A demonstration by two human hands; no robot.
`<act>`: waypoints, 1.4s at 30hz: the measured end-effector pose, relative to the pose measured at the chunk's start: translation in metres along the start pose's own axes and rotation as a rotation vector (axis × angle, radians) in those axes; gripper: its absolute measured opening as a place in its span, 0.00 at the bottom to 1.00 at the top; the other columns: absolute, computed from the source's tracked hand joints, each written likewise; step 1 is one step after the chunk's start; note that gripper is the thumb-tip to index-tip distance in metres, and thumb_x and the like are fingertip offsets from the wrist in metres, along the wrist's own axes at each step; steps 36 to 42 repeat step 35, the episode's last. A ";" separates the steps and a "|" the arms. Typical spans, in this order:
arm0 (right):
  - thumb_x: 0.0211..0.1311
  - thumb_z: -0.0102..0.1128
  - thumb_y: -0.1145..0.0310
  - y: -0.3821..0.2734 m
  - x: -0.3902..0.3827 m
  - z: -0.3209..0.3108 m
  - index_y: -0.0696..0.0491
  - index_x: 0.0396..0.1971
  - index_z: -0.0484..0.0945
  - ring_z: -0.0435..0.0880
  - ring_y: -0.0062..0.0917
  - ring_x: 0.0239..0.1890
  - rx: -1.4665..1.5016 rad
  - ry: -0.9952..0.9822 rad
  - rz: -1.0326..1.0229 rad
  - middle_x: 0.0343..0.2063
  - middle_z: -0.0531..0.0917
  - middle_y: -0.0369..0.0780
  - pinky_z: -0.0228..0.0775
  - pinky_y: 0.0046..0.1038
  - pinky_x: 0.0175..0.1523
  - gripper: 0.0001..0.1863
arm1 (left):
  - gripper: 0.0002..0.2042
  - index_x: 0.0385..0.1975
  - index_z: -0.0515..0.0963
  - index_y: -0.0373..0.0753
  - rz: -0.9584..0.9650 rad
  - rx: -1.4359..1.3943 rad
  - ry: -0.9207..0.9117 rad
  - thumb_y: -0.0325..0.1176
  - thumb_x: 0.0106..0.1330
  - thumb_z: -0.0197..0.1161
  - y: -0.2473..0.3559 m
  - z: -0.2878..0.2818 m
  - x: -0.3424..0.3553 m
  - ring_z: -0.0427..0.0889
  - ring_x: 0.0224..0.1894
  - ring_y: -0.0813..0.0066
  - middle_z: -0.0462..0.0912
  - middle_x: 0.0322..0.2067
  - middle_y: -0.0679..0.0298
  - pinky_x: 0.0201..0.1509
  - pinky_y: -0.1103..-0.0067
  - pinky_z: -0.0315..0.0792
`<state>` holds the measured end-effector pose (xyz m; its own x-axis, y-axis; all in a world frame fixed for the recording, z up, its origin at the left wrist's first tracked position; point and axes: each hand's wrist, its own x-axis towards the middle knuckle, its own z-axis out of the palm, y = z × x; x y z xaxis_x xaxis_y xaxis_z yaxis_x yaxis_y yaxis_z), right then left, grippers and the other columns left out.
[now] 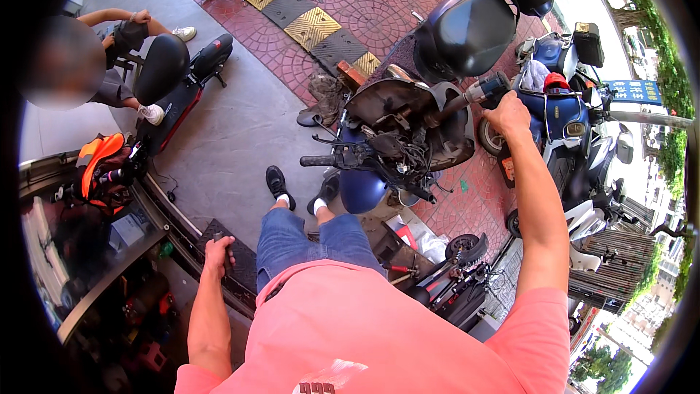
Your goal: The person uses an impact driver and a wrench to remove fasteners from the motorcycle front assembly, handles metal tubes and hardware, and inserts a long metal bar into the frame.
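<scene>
My right hand is wrapped round the handle of a grey and black cordless power driver, held out at arm's length. The driver's nose points left, over the opened-up front of a scooter with its dark panels and loose wiring exposed. Whether its tip touches the scooter, I cannot tell. Low on the left, my left hand is closed round a small dark thing, mostly hidden by the fingers. The scooter's handlebar grip and blue front mudguard are in front of my feet.
A person sits at the left beside a black and red scooter. A glass display case is at lower left. A yellow and black speed bump crosses the red paving. Parked scooters line the right; tools and parts lie near my legs.
</scene>
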<state>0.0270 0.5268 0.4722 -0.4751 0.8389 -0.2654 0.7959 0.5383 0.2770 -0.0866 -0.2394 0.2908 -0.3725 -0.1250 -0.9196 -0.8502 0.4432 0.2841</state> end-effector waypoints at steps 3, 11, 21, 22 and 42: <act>0.49 0.79 0.48 0.006 0.003 0.005 0.65 0.51 0.74 0.87 0.49 0.53 0.006 0.024 -0.043 0.48 0.86 0.57 0.80 0.42 0.58 0.41 | 0.11 0.26 0.75 0.41 0.025 -0.007 0.001 0.37 0.62 0.69 0.007 0.004 -0.008 0.74 0.13 0.70 0.73 0.17 0.65 0.17 0.72 0.71; 0.47 0.81 0.47 0.012 0.002 -0.002 0.66 0.51 0.72 0.87 0.49 0.52 0.064 0.001 -0.063 0.46 0.86 0.58 0.80 0.42 0.58 0.43 | 0.09 0.23 0.76 0.36 0.344 0.161 -0.321 0.29 0.59 0.70 0.125 0.145 -0.057 0.75 0.18 0.75 0.75 0.18 0.65 0.21 0.75 0.73; 0.50 0.79 0.49 0.017 0.015 0.006 0.63 0.50 0.72 0.90 0.45 0.47 0.073 -0.026 -0.043 0.43 0.88 0.53 0.83 0.40 0.54 0.38 | 0.17 0.40 0.86 0.34 1.149 0.604 -0.733 0.34 0.51 0.71 0.231 0.440 -0.135 0.87 0.51 0.61 0.81 0.60 0.48 0.55 0.72 0.78; 0.51 0.79 0.48 0.016 0.014 0.007 0.63 0.50 0.72 0.90 0.45 0.47 0.072 -0.027 -0.047 0.41 0.89 0.53 0.83 0.40 0.53 0.39 | 0.20 0.44 0.86 0.36 1.128 0.699 -0.756 0.36 0.50 0.70 0.240 0.461 -0.145 0.79 0.64 0.49 0.66 0.73 0.44 0.67 0.68 0.71; 0.51 0.79 0.50 0.029 0.028 -0.003 0.65 0.51 0.71 0.91 0.45 0.44 0.137 -0.113 -0.120 0.38 0.89 0.54 0.83 0.39 0.51 0.40 | 0.20 0.47 0.85 0.36 1.018 0.587 -0.512 0.38 0.55 0.71 0.259 0.596 -0.174 0.70 0.70 0.40 0.44 0.79 0.39 0.71 0.61 0.69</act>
